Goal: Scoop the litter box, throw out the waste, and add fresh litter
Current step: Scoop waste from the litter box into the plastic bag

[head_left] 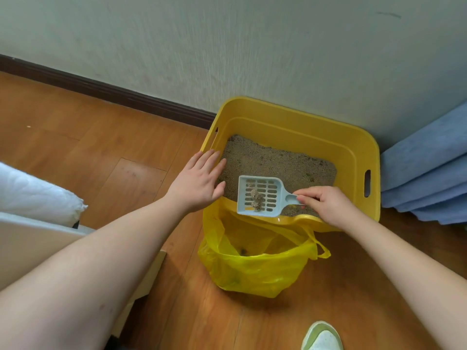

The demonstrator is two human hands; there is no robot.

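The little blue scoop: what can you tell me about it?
The scoop looks like pale blue plastic, with a slotted rectangular pan and a short handle. The right hand pinches the handle in its fingers. It is held over the yellow litter box, near the bag, carrying a grey clump.

The scoop's (259, 195) handle end was hidden inside the right hand (326, 205), the bag's (255, 258) dark contents were indistinct, and the shoe (322, 337) was cut off.

Soft, even indoor light, faint shadows, slight motion blur on the wall (227, 46), wide-angle bending at the edges.
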